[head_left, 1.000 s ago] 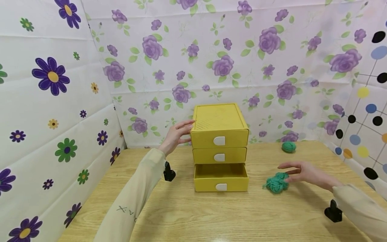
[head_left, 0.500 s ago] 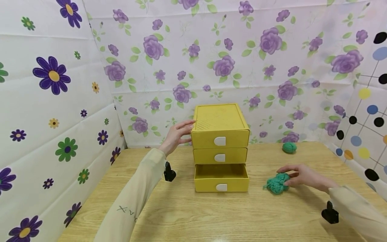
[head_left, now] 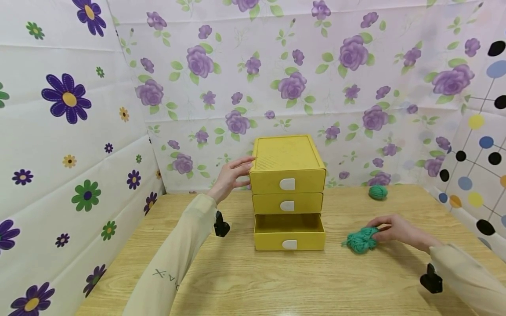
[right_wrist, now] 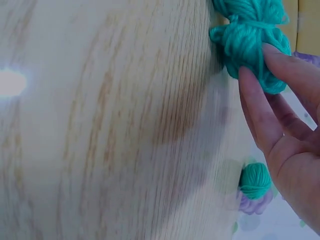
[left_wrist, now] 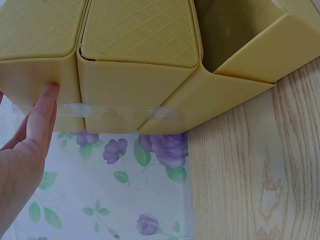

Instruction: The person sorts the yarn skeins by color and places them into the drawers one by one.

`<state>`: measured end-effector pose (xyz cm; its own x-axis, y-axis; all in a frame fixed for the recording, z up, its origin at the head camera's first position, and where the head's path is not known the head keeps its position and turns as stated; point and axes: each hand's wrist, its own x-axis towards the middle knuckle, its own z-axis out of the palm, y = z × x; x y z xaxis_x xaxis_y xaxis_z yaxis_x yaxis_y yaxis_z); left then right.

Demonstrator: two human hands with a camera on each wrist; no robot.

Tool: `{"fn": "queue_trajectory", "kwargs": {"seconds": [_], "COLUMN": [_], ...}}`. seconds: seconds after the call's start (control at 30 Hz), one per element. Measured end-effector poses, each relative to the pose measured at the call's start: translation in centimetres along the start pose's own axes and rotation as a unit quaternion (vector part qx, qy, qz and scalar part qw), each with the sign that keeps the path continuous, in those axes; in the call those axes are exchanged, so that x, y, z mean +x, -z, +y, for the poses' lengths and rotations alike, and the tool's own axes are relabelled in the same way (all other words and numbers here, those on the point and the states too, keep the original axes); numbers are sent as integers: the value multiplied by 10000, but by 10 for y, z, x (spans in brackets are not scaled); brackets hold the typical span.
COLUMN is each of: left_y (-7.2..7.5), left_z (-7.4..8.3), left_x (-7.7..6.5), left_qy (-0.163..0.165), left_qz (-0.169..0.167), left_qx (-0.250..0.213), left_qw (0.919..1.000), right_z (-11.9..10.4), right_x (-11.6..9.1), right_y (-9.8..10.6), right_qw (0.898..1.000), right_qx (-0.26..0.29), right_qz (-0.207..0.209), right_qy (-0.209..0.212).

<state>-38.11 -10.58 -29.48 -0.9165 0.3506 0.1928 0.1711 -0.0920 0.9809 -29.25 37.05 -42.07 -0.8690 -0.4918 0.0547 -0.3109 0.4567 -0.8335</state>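
Note:
A yellow drawer unit (head_left: 287, 153) stands mid-table, its bottom drawer (head_left: 272, 242) pulled out with a bare floor showing. My left hand (head_left: 232, 177) rests fairly straight fingers against the unit's left side near the top; the left wrist view has a fingertip (left_wrist: 52, 91) touching that wall. To the right of the unit lies a loose bundle of green yarn (head_left: 359, 241). The right hand (head_left: 400, 231) pinches the bundle's right end. Seen from the right wrist, thumb and fingers (right_wrist: 260, 112) meet the yarn's end from both sides.
A smaller green yarn ball (head_left: 377, 192) sits at the back right, behind the right hand. Flowered sheets (head_left: 221, 87) hang along the back and left of the wooden table (head_left: 276, 285), and a dotted sheet (head_left: 478, 166) along its right.
The right hand has come down and slightly left onto the yarn bundle, and its fingers have closed on the end. The bundle has shifted a little left. The left hand stays put.

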Motion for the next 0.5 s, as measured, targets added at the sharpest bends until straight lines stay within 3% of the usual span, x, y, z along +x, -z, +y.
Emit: {"fn": "queue_trajectory", "kwargs": {"seconds": [0.23, 0.5], "left_y": [-1, -1], "left_z": [0, 0], "left_x": [0, 0], "left_qy": [2, 12], "left_qz": [-22, -2], "left_qx": [18, 0], "left_qw": [10000, 10000], "right_z": [-5, -12], "right_x": [-2, -2], "right_y": [0, 2], "right_qw": [9996, 9985], "right_qx": [189, -40], "right_qz": [75, 457], "right_qy": [-172, -314]}}
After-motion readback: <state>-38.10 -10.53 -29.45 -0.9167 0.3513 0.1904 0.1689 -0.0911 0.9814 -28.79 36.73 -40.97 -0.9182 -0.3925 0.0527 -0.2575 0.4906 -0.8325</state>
